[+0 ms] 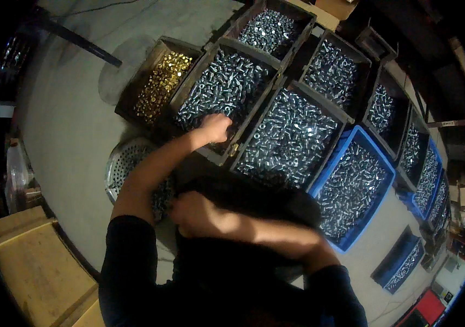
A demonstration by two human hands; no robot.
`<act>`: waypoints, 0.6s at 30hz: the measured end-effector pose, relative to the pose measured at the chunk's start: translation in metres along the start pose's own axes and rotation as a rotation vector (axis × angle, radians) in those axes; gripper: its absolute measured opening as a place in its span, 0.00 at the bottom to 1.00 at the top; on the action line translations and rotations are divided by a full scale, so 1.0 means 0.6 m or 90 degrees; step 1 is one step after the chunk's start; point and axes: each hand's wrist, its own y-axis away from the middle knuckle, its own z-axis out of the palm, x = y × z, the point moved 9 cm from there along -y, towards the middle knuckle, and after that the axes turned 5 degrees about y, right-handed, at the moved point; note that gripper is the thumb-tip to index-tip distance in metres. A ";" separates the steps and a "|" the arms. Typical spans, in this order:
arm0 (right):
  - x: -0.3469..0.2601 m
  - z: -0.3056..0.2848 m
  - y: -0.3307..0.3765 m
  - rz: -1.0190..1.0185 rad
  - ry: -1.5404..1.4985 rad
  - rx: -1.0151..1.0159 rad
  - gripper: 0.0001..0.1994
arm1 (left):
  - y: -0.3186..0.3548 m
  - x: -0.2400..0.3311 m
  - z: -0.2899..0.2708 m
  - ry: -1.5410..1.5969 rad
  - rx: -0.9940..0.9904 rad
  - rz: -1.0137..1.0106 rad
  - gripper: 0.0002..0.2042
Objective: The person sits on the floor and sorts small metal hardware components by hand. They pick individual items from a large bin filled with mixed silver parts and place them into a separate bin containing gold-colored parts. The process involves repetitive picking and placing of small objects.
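At the near end of a dark, rectangular, worn-walled bin (215,157), the left hand (216,128) reaches in with its fingers curled; whether they grip a piece I cannot tell, as the fingertips are hidden. Small, shiny silver metal fasteners (222,82) lie heaped through most of this bin, though dark bottom shows around the hand, so some of the stock is probably used. The right hand (194,215) is loosely bent and blurred just beside a round, grey, perforated metal basket (118,170); what it holds, if anything, I cannot tell. Silver pieces lie inside the basket, partly hidden by the arms, so the gathering seems under way, though how full it is cannot be judged. Plenty is left: gold-coloured metal fasteners (162,86) fill much of the neighbouring bin, and a bright blue plastic bin (371,211) to the right holds many more silver ones.
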 end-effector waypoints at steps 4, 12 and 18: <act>-0.005 -0.007 0.005 -0.009 0.028 0.038 0.09 | 0.000 0.028 -0.004 -0.132 -0.078 0.056 0.09; -0.010 -0.028 0.005 -0.029 0.019 0.165 0.04 | -0.005 0.029 0.008 -0.126 -0.061 0.038 0.09; -0.005 -0.005 -0.001 0.001 0.012 -0.028 0.09 | -0.020 0.014 0.003 -0.147 -0.074 0.083 0.10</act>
